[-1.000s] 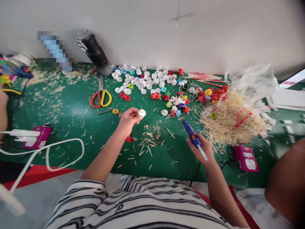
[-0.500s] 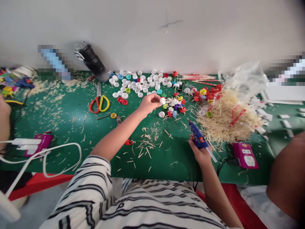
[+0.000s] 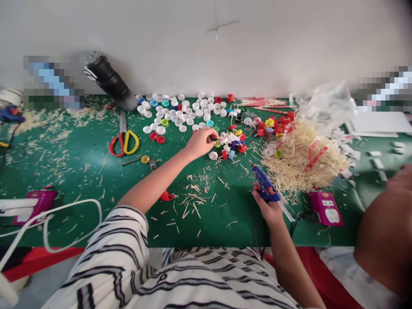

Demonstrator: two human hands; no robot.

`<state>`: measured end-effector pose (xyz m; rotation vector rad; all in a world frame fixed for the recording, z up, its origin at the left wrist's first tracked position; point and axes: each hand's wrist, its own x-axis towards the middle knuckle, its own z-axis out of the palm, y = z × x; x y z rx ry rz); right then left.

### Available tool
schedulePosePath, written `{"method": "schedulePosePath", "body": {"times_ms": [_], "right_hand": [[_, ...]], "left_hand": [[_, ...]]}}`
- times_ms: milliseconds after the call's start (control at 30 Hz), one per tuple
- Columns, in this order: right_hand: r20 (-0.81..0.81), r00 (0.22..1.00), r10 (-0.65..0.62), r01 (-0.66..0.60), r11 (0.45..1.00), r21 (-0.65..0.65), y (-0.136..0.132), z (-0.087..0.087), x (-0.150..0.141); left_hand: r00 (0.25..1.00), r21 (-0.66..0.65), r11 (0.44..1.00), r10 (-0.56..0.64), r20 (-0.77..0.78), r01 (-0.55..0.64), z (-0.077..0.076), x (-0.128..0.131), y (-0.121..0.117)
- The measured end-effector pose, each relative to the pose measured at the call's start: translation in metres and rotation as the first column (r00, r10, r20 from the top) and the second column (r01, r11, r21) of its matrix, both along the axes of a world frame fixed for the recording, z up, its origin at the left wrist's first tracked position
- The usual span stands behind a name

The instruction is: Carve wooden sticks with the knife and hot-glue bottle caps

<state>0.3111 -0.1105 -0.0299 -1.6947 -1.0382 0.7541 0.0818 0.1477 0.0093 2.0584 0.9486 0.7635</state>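
Observation:
My left hand (image 3: 200, 143) is over the left edge of a pile of caps with short sticks in them (image 3: 229, 138), mixed white, red, blue and yellow. Its fingers are curled together, and whatever sits between the tips is hidden from me. A lime-green cap (image 3: 218, 143) lies right by the fingertips. Lower on the right, my right hand (image 3: 269, 209) is wrapped round a blue hot glue gun (image 3: 265, 184). The nozzle points up and left, and a clear glue stick (image 3: 287, 212) sticks out of its back end.
Loose bottle caps (image 3: 199, 113) spread along the wall. Left are scissors (image 3: 123, 141) and a black bottle (image 3: 111, 81). A heap of thin wooden sticks (image 3: 305, 165) lies right, near a magenta power box (image 3: 326, 208). A white cable (image 3: 74, 202) loops at left; another person's arm (image 3: 383, 231) is at right.
The white cap seen in my left fingertips before no longer shows there. That hand is now lower, closer to the pile. My right hand still holds the glue gun; the view has shifted slightly.

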Motion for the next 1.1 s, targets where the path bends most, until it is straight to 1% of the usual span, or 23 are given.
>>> {"method": "schedulePosePath", "body": {"times_ms": [133, 233, 300, 433, 500, 533, 567, 633, 667, 733, 800, 900, 1000, 1067, 1100], "right_hand": [[-0.035, 0.999, -0.026, 0.026, 1.000, -0.005, 0.002, 0.000, 0.001], [-0.050, 0.998, -0.025, 0.023, 0.999, -0.034, 0.002, 0.000, 0.002], [-0.045, 0.998, -0.037, 0.035, 0.998, -0.045, 0.002, -0.001, 0.002], [-0.025, 0.998, -0.051, 0.050, 0.998, -0.041, 0.001, -0.004, 0.002], [-0.018, 0.999, -0.043, 0.043, 0.999, -0.028, 0.000, -0.006, 0.002], [-0.011, 0.999, -0.036, 0.036, 0.999, -0.021, -0.001, -0.006, 0.003], [-0.003, 1.000, -0.028, 0.028, 0.999, -0.015, -0.001, -0.007, 0.003], [0.017, 1.000, -0.013, 0.013, 1.000, -0.001, -0.002, -0.007, 0.004], [0.027, 1.000, -0.003, 0.003, 1.000, 0.007, -0.003, -0.008, 0.005], [0.036, 0.999, 0.015, -0.016, 1.000, 0.021, -0.004, -0.010, 0.005], [0.036, 0.999, 0.020, -0.022, 0.999, 0.030, -0.006, -0.012, 0.004], [0.038, 0.999, 0.007, -0.008, 0.999, 0.042, -0.008, -0.013, 0.002], [0.072, 0.997, 0.012, -0.016, 0.998, 0.059, -0.011, -0.012, -0.001], [0.109, 0.994, 0.022, -0.029, 0.997, 0.066, -0.012, -0.011, -0.002], [0.132, 0.991, 0.031, -0.040, 0.997, 0.065, -0.012, -0.010, -0.002]], "left_hand": [[0.999, 0.016, 1.000, -0.002, -0.035, 0.003, 0.007, -0.026, -0.002], [0.998, -0.009, 1.000, -0.010, -0.069, 0.010, 0.011, -0.050, -0.007], [0.997, 0.004, 1.000, 0.015, -0.073, -0.015, 0.014, -0.064, -0.013], [0.990, 0.003, 0.993, 0.115, -0.081, -0.115, 0.018, -0.087, -0.035], [0.979, -0.006, 0.980, 0.200, -0.045, -0.201, 0.019, -0.099, -0.054], [0.964, -0.004, 0.965, 0.263, -0.038, -0.263, 0.018, -0.105, -0.065], [0.938, 0.022, 0.938, 0.345, -0.039, -0.345, 0.017, -0.111, -0.077], [0.849, 0.107, 0.854, 0.519, -0.099, -0.509, 0.015, -0.123, -0.102], [0.794, 0.156, 0.808, 0.588, -0.155, -0.568, 0.014, -0.129, -0.115], [0.682, 0.241, 0.733, 0.680, -0.270, -0.636, 0.010, -0.137, -0.138], [0.584, 0.287, 0.703, 0.705, -0.402, -0.651, 0.007, -0.140, -0.156], [0.490, 0.279, 0.700, 0.678, -0.548, -0.657, 0.006, -0.139, -0.168], [0.441, 0.203, 0.692, 0.629, -0.640, -0.693, 0.009, -0.137, -0.168], [0.439, 0.158, 0.679, 0.616, -0.654, -0.717, 0.012, -0.139, -0.166], [0.452, 0.141, 0.676, 0.618, -0.643, -0.724, 0.013, -0.140, -0.165]]}}
